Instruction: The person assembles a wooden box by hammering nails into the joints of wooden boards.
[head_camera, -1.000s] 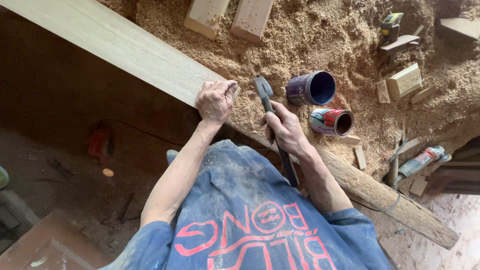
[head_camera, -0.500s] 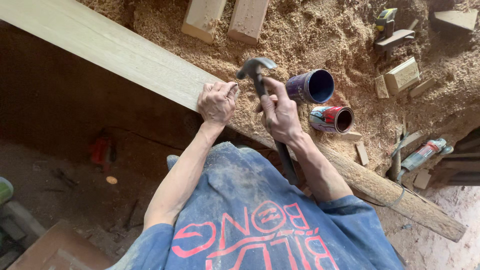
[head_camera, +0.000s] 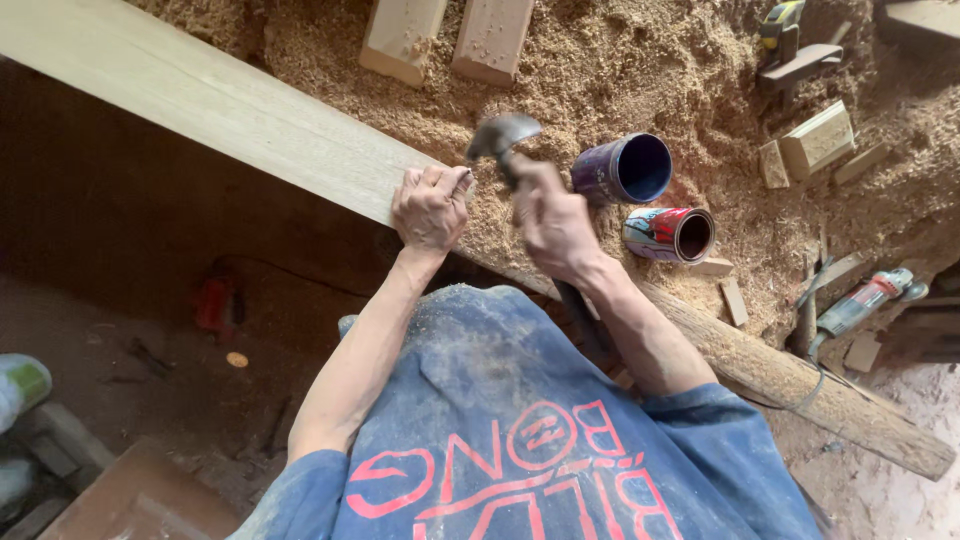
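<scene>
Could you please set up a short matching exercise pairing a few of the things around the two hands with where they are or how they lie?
Things:
1. left hand
2. right hand
3. purple can
4. red and white can

Places or states:
A. lying on its side in the sawdust, nearer the log
B. gripping a hammer
C. resting on the end of the pale plank
D. lying on its side, just beside the hammer head

Pairs: 1-C, 2-B, 3-D, 4-A
</scene>
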